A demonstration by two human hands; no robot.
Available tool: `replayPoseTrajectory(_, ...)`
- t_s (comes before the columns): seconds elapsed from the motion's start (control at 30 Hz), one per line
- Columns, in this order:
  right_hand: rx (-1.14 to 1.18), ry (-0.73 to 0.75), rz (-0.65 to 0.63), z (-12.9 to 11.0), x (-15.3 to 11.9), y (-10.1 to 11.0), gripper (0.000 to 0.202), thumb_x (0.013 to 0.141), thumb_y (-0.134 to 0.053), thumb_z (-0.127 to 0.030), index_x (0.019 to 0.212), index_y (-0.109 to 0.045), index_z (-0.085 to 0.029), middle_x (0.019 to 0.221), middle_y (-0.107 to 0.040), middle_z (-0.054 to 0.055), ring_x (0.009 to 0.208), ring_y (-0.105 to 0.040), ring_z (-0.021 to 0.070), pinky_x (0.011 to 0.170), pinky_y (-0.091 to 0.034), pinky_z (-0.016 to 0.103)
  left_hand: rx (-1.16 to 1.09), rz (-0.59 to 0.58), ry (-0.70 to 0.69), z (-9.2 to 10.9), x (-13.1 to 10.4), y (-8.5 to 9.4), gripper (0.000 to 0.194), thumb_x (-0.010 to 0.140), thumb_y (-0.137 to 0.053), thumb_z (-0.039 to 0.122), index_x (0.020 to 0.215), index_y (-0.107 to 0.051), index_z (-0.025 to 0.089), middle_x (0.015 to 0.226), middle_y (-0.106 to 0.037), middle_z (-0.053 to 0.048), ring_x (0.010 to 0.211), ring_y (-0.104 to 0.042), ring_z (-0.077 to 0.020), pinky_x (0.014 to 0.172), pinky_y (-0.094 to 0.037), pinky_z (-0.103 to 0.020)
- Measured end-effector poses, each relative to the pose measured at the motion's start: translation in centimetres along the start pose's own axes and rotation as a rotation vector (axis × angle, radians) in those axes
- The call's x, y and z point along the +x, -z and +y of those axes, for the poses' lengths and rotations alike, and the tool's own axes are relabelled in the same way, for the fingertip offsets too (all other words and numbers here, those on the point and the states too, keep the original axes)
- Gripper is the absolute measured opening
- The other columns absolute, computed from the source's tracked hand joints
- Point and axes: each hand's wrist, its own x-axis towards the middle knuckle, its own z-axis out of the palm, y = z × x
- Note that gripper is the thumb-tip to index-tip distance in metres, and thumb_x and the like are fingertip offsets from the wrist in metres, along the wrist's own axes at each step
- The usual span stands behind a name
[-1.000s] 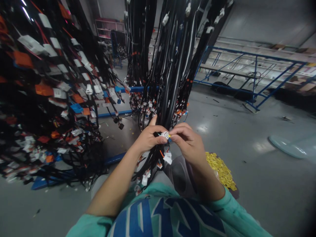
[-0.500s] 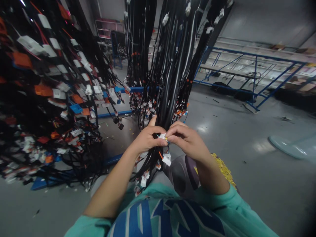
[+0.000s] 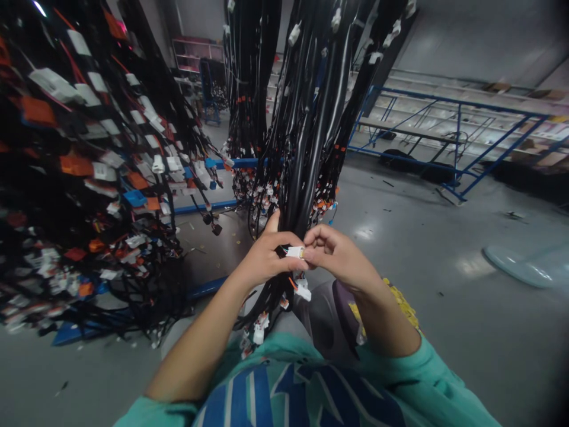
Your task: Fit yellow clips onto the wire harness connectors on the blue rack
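A white wire connector [image 3: 294,252] with a small yellow insert [image 3: 303,253] at its right end is pinched between the thumb and fingers of my left hand [image 3: 265,252]. From the right, my right hand [image 3: 338,254] meets that end, its thumb on the yellow insert and its fingers curled above. Thin wires leave the connector's left side, partly hidden by my left hand. Below hangs another white connector [image 3: 303,290] with an orange wire. Behind my hands drops a thick bundle of black cable harnesses [image 3: 306,148].
Many hanging harnesses with white, orange and blue connectors [image 3: 104,172] crowd the left. Yellow pieces [image 3: 402,305] lie beside my right forearm. A blue metal frame [image 3: 460,136] stands at the back right, near shelves [image 3: 480,101]. Blue rack bars [image 3: 204,289] run low on the left.
My right fingers have lifted and loosened from above the connector, while the thumb stays at its end. The white connector now shows more fully, turned level.
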Motion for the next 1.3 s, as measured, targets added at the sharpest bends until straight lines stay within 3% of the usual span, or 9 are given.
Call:
replayPoseTrajectory(0.13,0.121,-0.068,0.006,0.5,-0.2,-0.1,0.037,0.064,-0.072,-0.039,0.082,-0.049,-0.017,0.066,-0.057,-0.004,0.055,-0.055,0.0068,0.052,-0.043,0.021,0.033,0.014,0.029,0.1,0.0,-0.4,0.038,0.056,-0.073,0.051,0.074,-0.069,0.018,0.1,-0.062,-0.01,0.137,-0.014,-0.0283,0.109,-0.018,-0.04)
replayPoseTrajectory(0.4,0.303,-0.082,0.092,1.2,-0.7,-0.9,0.038,0.063,-0.074,-0.037,0.085,-0.052,-0.016,0.058,-0.062,-0.004,0.048,-0.057,0.0074,0.048,-0.045,0.019,0.115,-0.019,0.016,0.0,0.2,-0.4,0.041,0.056,-0.073,0.049,0.08,-0.069,0.017,0.127,-0.049,-0.009,0.133,-0.024,-0.03,0.108,-0.022,-0.037)
replayPoseTrajectory(0.57,0.388,-0.058,0.128,1.3,-0.7,-1.1,0.037,0.059,-0.078,-0.034,0.081,-0.054,-0.016,0.057,-0.062,-0.005,0.048,-0.058,0.0076,0.046,-0.047,0.018,0.159,-0.155,-0.105,-0.1,0.2,0.4,0.038,0.066,-0.065,0.051,0.085,-0.068,0.018,0.088,-0.066,-0.005,0.124,-0.038,-0.0278,0.112,-0.002,-0.041)
replayPoseTrajectory(0.67,0.417,-0.057,0.111,1.4,-0.7,-1.2,0.037,0.06,-0.077,-0.033,0.083,-0.053,-0.017,0.058,-0.062,-0.005,0.047,-0.059,0.0074,0.047,-0.049,0.018,0.148,-0.171,-0.147,-0.4,0.2,0.6,0.038,0.073,-0.059,0.05,0.088,-0.068,0.016,0.083,-0.068,-0.004,0.112,-0.049,-0.0254,0.111,0.005,-0.041)
replayPoseTrajectory(0.73,0.431,-0.068,0.096,1.5,-0.7,-1.1,0.038,0.061,-0.077,-0.033,0.084,-0.052,-0.016,0.058,-0.062,-0.005,0.047,-0.06,0.0073,0.047,-0.05,0.017,0.133,-0.15,-0.129,-0.7,0.2,0.6,0.041,0.071,-0.059,0.052,0.087,-0.069,0.016,0.095,-0.067,-0.007,0.117,-0.046,-0.027,0.112,-0.001,-0.041)
replayPoseTrajectory(0.9,0.469,-0.105,0.025,1.7,-0.5,-0.9,0.041,0.06,-0.078,-0.034,0.084,-0.05,-0.016,0.06,-0.063,-0.005,0.051,-0.063,0.0102,0.049,-0.054,0.02,0.092,-0.088,-0.047,-1.0,0.2,0.2,0.049,0.063,-0.064,0.058,0.086,-0.071,0.016,0.125,-0.054,-0.01,0.137,-0.016,-0.0291,0.108,-0.021,-0.039)
replayPoseTrajectory(1.07,0.482,-0.089,0.052,1.9,-0.3,-1.0,0.042,0.058,-0.079,-0.031,0.084,-0.05,-0.016,0.061,-0.061,-0.006,0.05,-0.062,0.0081,0.048,-0.053,0.018,0.068,-0.033,-0.046,-0.9,0.1,0.0,0.047,0.063,-0.065,0.057,0.084,-0.072,0.015,0.135,-0.045,-0.009,0.134,-0.024,-0.0293,0.108,-0.022,-0.037)
replayPoseTrajectory(1.2,0.454,-0.073,0.071,1.9,-0.1,-1.1,0.045,0.057,-0.08,-0.033,0.085,-0.049,-0.018,0.058,-0.059,-0.008,0.046,-0.059,0.0085,0.045,-0.05,0.018,0.059,-0.044,-0.04,-0.9,0.2,-0.2,0.042,0.065,-0.065,0.053,0.084,-0.071,0.016,0.122,-0.056,-0.01,0.134,-0.025,-0.028,0.108,-0.023,-0.036)
replayPoseTrajectory(1.3,0.443,-0.065,0.059,2.1,0.1,-0.9,0.045,0.057,-0.079,-0.035,0.085,-0.048,-0.019,0.054,-0.057,-0.009,0.043,-0.057,0.0084,0.043,-0.047,0.018,0.083,-0.048,-0.048,-0.8,0.2,-0.4,0.037,0.067,-0.063,0.051,0.082,-0.069,0.017,0.098,-0.066,-0.008,0.137,-0.016,-0.0275,0.111,-0.012,-0.04)
